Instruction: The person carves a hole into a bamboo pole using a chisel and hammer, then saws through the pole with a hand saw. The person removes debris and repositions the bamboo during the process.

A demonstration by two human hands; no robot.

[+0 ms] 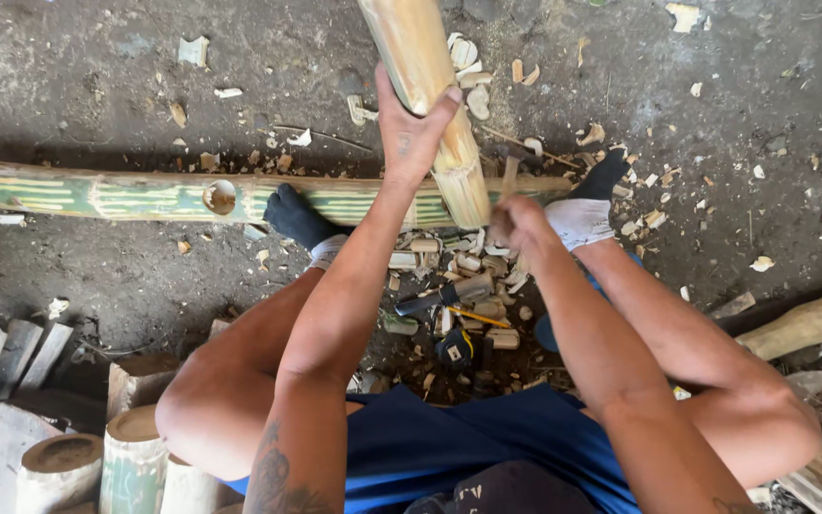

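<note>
Bamboo pole [430,95] held near upright by left hand [411,133], leaning away

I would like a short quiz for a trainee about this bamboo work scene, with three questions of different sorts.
1. True or false: the left hand grips the pale bamboo pole.
2. Where does the long green bamboo pole lie? A) on the ground under both feet B) across the knees
3. Fill in: the right hand is at the pale pole's lower ____.

Key: 1 true; 2 A; 3 end.
</note>
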